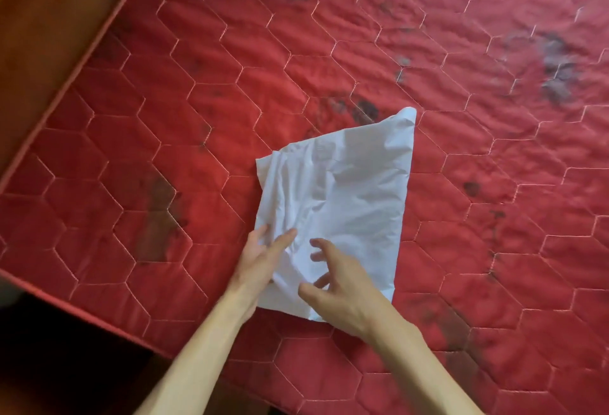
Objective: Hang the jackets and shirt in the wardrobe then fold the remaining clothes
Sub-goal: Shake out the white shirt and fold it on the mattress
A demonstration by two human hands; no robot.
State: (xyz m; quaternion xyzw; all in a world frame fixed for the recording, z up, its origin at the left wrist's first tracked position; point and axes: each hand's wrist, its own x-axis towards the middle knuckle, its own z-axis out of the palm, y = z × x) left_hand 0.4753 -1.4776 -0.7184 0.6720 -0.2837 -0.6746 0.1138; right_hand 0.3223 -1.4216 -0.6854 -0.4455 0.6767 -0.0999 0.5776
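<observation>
Folding under way: left hand [260,259] presses flat-fingered on the half-folded white garment [346,190] at seven o'clock; right hand [339,286] hovers loose, empty.

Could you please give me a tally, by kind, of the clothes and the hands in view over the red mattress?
white folded garment: 1
hands: 2 (left hand, right hand)
Total: 3
</observation>
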